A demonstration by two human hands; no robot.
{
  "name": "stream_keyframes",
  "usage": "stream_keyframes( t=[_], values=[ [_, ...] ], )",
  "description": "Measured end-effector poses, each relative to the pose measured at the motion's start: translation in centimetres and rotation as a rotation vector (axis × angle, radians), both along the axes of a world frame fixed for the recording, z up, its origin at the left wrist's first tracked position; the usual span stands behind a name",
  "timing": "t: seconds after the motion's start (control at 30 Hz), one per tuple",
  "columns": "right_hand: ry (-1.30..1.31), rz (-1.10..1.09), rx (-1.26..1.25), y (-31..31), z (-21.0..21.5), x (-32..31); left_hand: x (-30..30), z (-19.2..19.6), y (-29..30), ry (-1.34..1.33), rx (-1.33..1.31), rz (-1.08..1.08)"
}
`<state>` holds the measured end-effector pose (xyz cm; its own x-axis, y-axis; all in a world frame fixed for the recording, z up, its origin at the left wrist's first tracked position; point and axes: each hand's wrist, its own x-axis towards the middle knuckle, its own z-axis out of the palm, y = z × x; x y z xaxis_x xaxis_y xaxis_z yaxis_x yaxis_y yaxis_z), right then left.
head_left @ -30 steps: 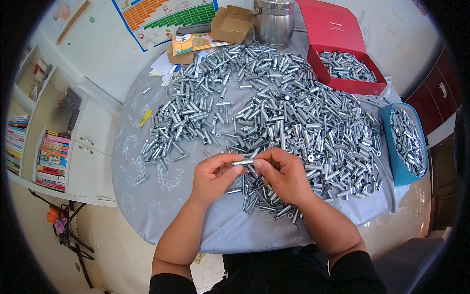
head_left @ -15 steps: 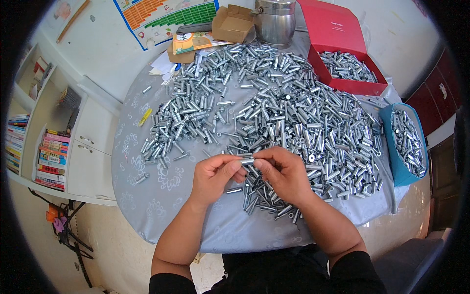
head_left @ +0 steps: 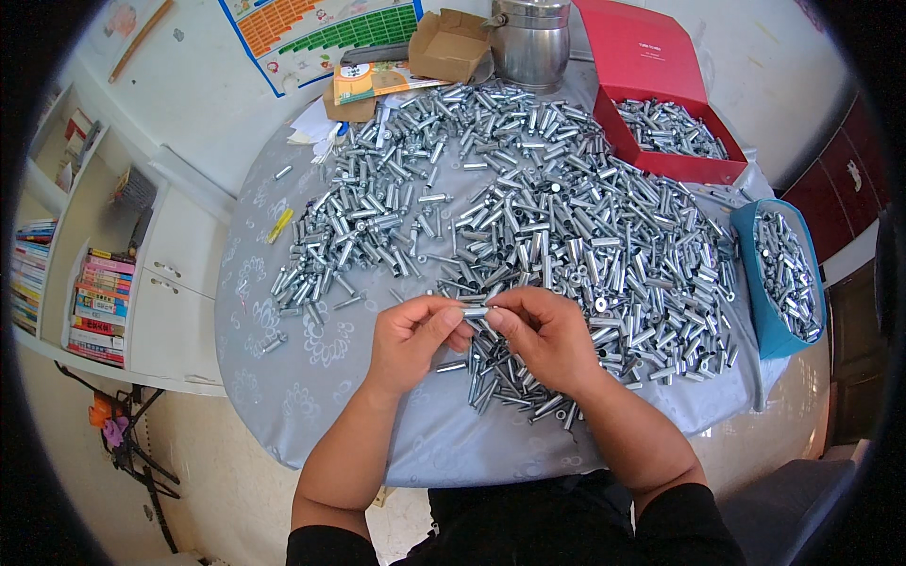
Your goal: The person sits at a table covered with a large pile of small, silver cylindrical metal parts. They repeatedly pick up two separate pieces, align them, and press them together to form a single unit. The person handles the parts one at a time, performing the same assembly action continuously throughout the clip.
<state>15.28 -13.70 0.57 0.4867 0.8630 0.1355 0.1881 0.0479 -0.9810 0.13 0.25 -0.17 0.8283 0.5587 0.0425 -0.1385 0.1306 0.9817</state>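
My left hand [head_left: 412, 337] and my right hand [head_left: 541, 334] meet over the near part of the round table [head_left: 311, 377]. Between their fingertips they pinch one short silver metal sleeve [head_left: 475, 310], held level, one hand at each end. Just beneath and behind the hands lies a big heap of the same silver metal sleeves and bolts [head_left: 566, 236], spread over most of the table's grey patterned cloth. A smaller heap of sleeves [head_left: 349, 236] lies to the left of it.
A red open box [head_left: 661, 165] holding metal parts sits at the back right, a blue tray [head_left: 755, 321] of parts at the right edge. A steel pot [head_left: 528, 42], a cardboard box [head_left: 448, 42] and a booklet [head_left: 373, 80] stand at the back. White shelves with books [head_left: 94, 292] are left.
Both hands stay together over the same spot; the fingers have shifted slightly on the sleeve held between them.
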Motion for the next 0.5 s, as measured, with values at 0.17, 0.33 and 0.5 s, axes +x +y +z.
stream_keyframes(
  t=[0.17,0.33,0.5],
  values=[
    [0.132,-0.061,0.077,0.1,1.0,-0.7,0.1,0.0,-0.1,0.01,0.002,0.001],
    [-0.014,-0.045,0.06,0.1,1.2,-0.3,0.0,-0.1,0.0,0.019,0.004,0.008],
    [0.074,-0.022,-0.027,0.0,0.1,-0.1,0.0,0.1,0.0,0.015,0.004,0.016]
  ],
)
